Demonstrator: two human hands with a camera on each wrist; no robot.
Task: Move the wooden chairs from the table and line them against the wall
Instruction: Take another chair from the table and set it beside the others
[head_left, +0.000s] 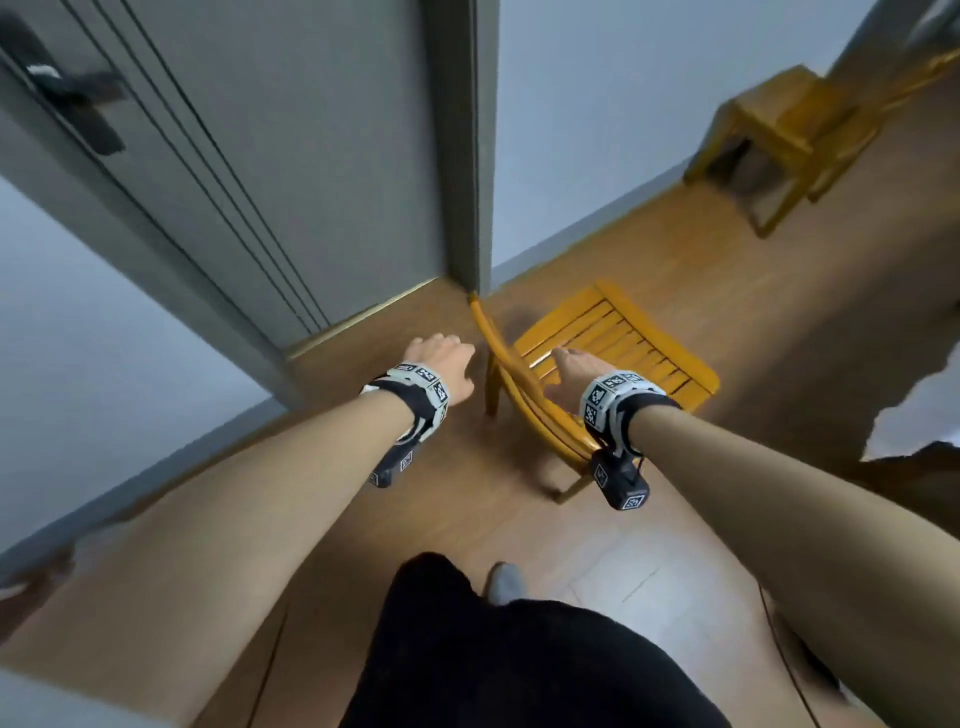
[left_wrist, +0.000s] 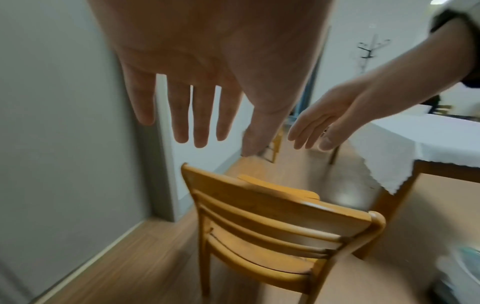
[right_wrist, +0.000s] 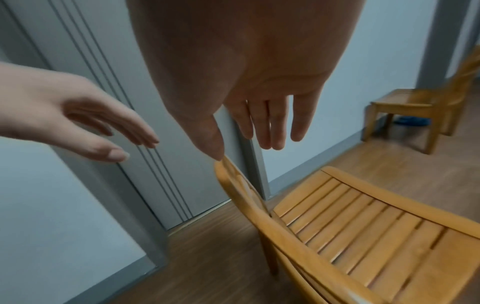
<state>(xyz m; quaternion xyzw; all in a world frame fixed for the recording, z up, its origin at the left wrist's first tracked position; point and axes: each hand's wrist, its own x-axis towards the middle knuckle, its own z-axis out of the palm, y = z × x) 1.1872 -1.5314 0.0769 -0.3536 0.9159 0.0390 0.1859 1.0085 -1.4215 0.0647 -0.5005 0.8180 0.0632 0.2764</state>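
A yellow wooden chair with a slatted seat stands on the floor near the grey door, its backrest toward me. My left hand hovers left of the backrest with straight, spread fingers, holding nothing. My right hand hangs above the backrest and seat, fingers straight and empty, thumb tip close to the top rail; whether it touches is unclear. A second wooden chair stands by the wall at far right.
A grey door with a dark handle and its frame stand directly ahead. A table with a white cloth lies to the right. Wooden floor stretches between me and the chair. My foot shows below.
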